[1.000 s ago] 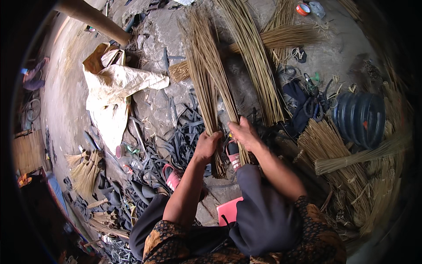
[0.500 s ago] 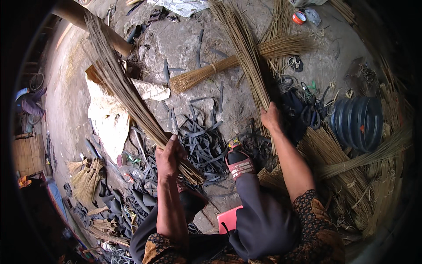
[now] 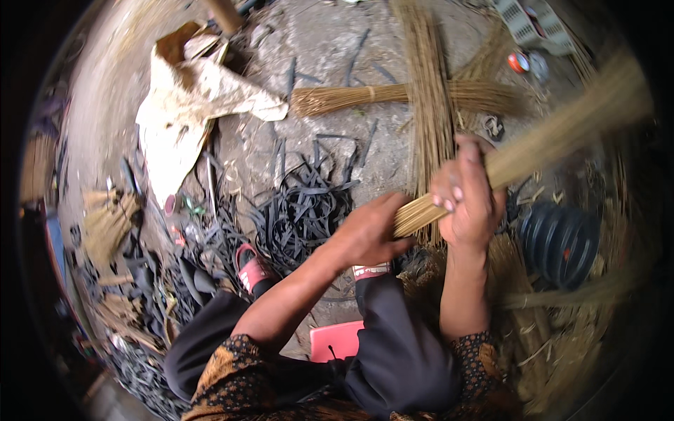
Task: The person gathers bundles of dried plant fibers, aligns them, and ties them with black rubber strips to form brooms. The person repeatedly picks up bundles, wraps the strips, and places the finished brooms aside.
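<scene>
A bundle of thin tan sticks (image 3: 516, 161) slants across in front of me, its far end fanned out and blurred toward the upper right. My right hand (image 3: 469, 193) is wrapped round it a little above its cut end. Against that cut end my left hand (image 3: 372, 228) is cupped, thumb below and fingers above; its palm side is hidden. Behind my right hand a longer stick bundle (image 3: 426, 84) lies over a tied bundle (image 3: 344, 98). Dark rubber-like strips (image 3: 305, 217) lie in a heap beyond my left forearm.
A cream cloth or sack (image 3: 172, 133) lies at left, near small brush-like bundles (image 3: 109, 224). At right are a ribbed blue plastic container (image 3: 559, 244) and more sticks. Farther off sit a pale basket (image 3: 537, 28) and an orange-red tin (image 3: 518, 62). A pink flat thing (image 3: 335, 340) lies between my legs.
The stick bundle has swung from upper left to upper right, and my right hand now grips it. The right hand has let go of the longer bundle. My left hand has moved right, to the cut end.
</scene>
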Action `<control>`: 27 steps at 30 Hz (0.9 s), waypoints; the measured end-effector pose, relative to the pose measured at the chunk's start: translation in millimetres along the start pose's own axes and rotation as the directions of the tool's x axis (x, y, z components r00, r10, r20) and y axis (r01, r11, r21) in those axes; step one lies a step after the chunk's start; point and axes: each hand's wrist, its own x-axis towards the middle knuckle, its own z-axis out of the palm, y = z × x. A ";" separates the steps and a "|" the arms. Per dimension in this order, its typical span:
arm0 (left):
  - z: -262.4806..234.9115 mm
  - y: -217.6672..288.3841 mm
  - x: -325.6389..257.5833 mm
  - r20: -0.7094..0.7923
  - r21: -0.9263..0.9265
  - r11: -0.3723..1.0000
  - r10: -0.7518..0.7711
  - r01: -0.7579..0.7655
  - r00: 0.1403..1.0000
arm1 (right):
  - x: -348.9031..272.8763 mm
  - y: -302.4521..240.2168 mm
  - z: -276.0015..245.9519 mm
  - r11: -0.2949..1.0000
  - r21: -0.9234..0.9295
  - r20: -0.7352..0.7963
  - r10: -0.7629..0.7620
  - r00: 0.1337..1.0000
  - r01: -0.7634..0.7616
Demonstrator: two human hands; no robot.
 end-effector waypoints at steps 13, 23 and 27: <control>18.9 -28.5 90.8 -0.624 -0.073 0.885 0.319 -0.461 0.713 | 18.8 29.1 2.8 0.869 -0.337 0.225 -0.300 0.927 0.363; 28.7 -37.3 97.0 -0.498 -0.113 0.923 0.267 -0.367 0.825 | 23.3 28.2 -0.8 0.887 -0.282 0.332 -0.269 0.904 0.367; 32.5 -55.8 100.7 -0.497 -0.183 0.949 0.136 -0.256 0.857 | 31.4 53.2 5.9 0.857 -0.430 0.221 -0.207 0.953 0.286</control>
